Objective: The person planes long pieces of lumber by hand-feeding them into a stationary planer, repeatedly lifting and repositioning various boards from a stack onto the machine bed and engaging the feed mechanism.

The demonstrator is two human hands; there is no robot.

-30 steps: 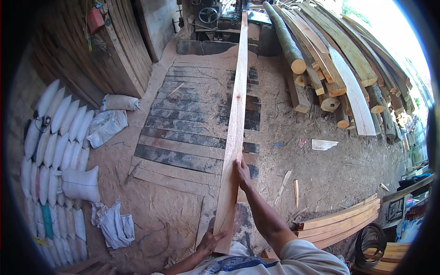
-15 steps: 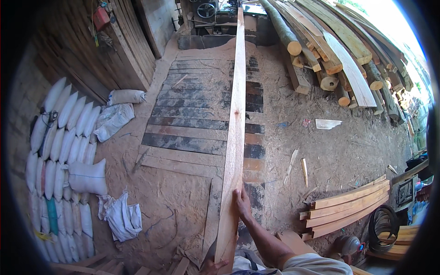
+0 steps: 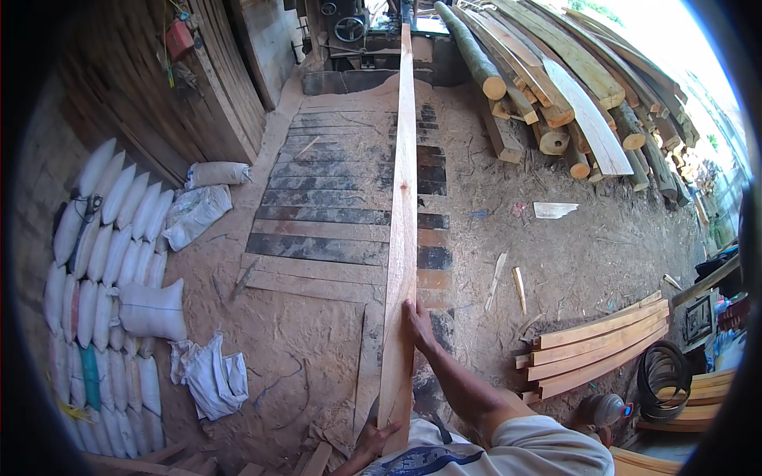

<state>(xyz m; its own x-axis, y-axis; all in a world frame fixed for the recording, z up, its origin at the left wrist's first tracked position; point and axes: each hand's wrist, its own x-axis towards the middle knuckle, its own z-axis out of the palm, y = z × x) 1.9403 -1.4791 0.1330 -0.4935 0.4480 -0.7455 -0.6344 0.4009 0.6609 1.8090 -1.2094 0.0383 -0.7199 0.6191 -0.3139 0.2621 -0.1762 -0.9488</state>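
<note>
A long pale wooden board [image 3: 403, 230] with a dark knot runs from in front of my body away to a machine at the far end. Its narrow-looking far tip is near the machine's bed. My right hand [image 3: 422, 327] grips the board's right edge, thumb near the top face and fingers partly hidden beneath. Closer to me, my left hand [image 3: 376, 439] is closed around the near end from the left, its fingertips over the board.
The machine has a handwheel [image 3: 350, 28]. Logs and planks [image 3: 556, 87] are piled far right, cut boards [image 3: 599, 345] stacked nearer right beside a coil of dark bands [image 3: 665, 381]. White sacks [image 3: 107, 262] are stacked left. Dark slats [image 3: 325, 193] lie in the dusty floor.
Both hands have moved forward, away from me, still holding the board. The board has shifted slightly forward with them, and the view has turned a little to the right.
</note>
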